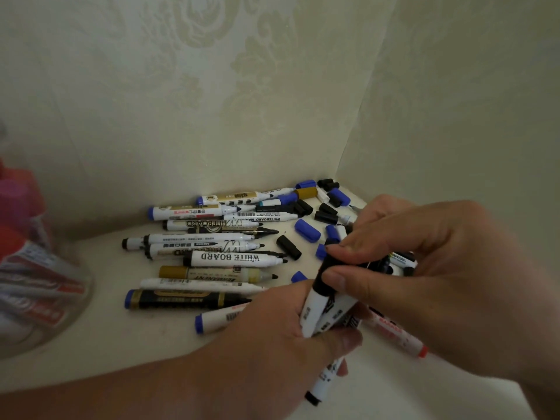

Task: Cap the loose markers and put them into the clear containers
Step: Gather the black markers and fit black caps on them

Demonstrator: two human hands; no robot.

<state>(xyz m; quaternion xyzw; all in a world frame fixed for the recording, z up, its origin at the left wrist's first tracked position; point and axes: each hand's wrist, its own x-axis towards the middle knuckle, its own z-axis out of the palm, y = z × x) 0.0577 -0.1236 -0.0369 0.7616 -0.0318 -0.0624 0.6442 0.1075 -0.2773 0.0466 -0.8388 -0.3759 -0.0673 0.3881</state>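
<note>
Left hand (pixel 285 325) grips markers (pixel 312 313) above the worktop (pixel 151 344); right hand (pixel 424 262) pinches a black cap (pixel 320 286), apparently seating it. They look light, stiff, slick; best held mid-barrel.

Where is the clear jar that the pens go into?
In the head view, the clear container stands at the far left edge of the picture, left of the pile of loose markers, with red markers already inside.

The left hand (pixel 291 322) grips white markers (pixel 315 313); the right hand (pixel 409 262) pinches a black cap (pixel 325 274) on one; loose markers (pixel 212 253) lie far left; a clear container (pixel 36 283) stands at the left edge.
</note>
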